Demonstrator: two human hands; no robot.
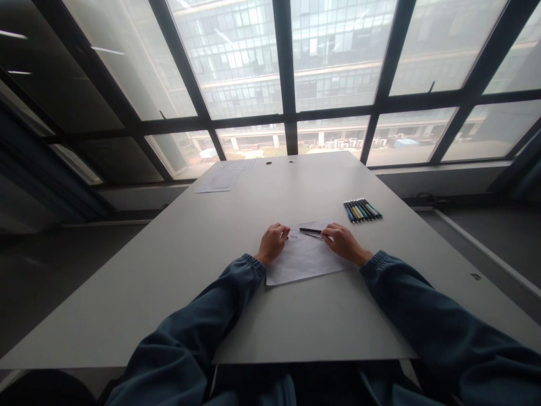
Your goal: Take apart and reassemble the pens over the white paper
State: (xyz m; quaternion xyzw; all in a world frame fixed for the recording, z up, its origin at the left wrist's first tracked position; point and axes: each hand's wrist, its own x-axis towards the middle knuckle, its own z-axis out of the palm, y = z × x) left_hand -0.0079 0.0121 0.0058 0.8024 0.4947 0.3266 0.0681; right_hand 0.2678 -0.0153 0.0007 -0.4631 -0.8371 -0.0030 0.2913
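A white sheet of paper (308,262) lies on the table in front of me, with a small dark mark of writing near its upper left. My right hand (341,241) is closed around one end of a black pen (310,230), which points left above the paper. A thin dark line, perhaps its shadow, runs just below the pen. At the paper's left edge is my left hand (274,242), its fingers curled together. Something small and dark shows at those fingertips, too small to name.
A row of several coloured pens (362,210) lies right of the paper. More sheets (217,179) lie at the table's far left. The white table (169,304) reaches toward large framed windows (287,84). A small dark mark (475,276) is near the right edge.
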